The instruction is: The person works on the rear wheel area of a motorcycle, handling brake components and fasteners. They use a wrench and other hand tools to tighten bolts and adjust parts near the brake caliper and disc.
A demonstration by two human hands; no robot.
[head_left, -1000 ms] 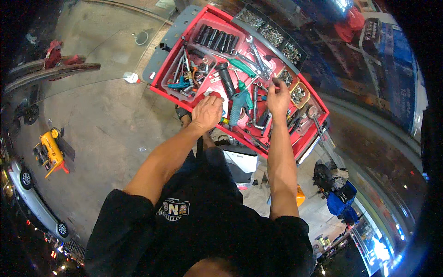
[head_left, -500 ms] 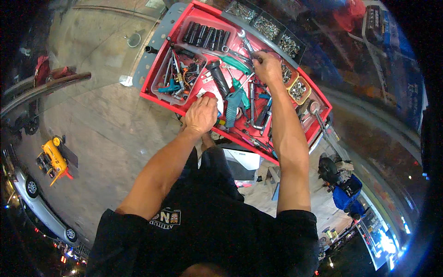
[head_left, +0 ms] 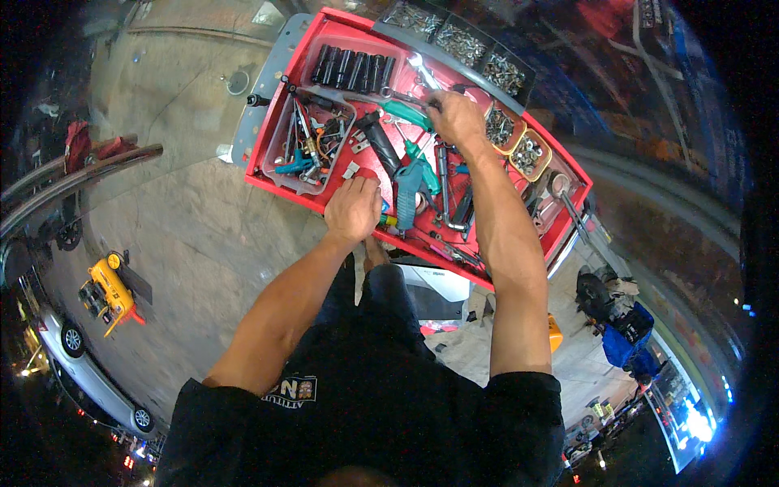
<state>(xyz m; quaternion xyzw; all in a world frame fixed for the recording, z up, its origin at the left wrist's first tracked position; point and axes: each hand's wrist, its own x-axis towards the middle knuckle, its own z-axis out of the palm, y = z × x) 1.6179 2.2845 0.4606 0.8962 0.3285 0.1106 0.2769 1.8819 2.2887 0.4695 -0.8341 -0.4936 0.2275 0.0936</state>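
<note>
My left hand [head_left: 353,211] lies over the near edge of the red tool drawer [head_left: 280,188], fingers stretched and side by side, holding nothing I can see. A small metal piece [head_left: 350,170] lies just beyond its fingertips. Farther right, my right hand [head_left: 458,120] reaches into the drawer, its fingers closed at the end of a combination wrench [head_left: 404,96]; the fingertips are partly hidden. Another shiny wrench [head_left: 423,73] points away beside it. Between the hands lie a green-handled tool [head_left: 407,114], a black cylindrical tool [head_left: 380,143] and a teal-gripped tool [head_left: 410,191].
A clear tray of black sockets [head_left: 350,69] and a bin of mixed tools [head_left: 312,150] fill the drawer's left side. Yellow cups of nuts [head_left: 529,154] stand at the right. Compartments of screws [head_left: 462,45] line the far side. A yellow machine [head_left: 112,288] stands on the floor.
My right hand has shifted slightly left, onto the wrench end. My left hand's fingers have flattened on the drawer's near edge. The whole view has shifted a little.
</note>
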